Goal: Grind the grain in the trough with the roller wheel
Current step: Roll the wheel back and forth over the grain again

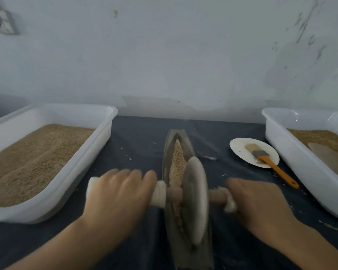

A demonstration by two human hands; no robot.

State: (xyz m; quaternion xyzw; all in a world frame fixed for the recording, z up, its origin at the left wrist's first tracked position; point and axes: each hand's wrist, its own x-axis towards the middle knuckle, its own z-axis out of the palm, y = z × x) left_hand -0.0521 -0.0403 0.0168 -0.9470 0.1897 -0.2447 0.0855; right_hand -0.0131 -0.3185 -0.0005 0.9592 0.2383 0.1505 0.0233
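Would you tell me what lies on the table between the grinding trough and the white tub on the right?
In the head view, a white plate lies between the trough and the right tub, with an orange-handled brush on it, plus a few stray grains.

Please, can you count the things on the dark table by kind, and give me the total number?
White plastic tubs holding grain: 2
Long metal trough of grain: 1
Stone roller wheel on a wooden axle: 1
Round white plate: 1
Orange-handled brush: 1
Total: 6
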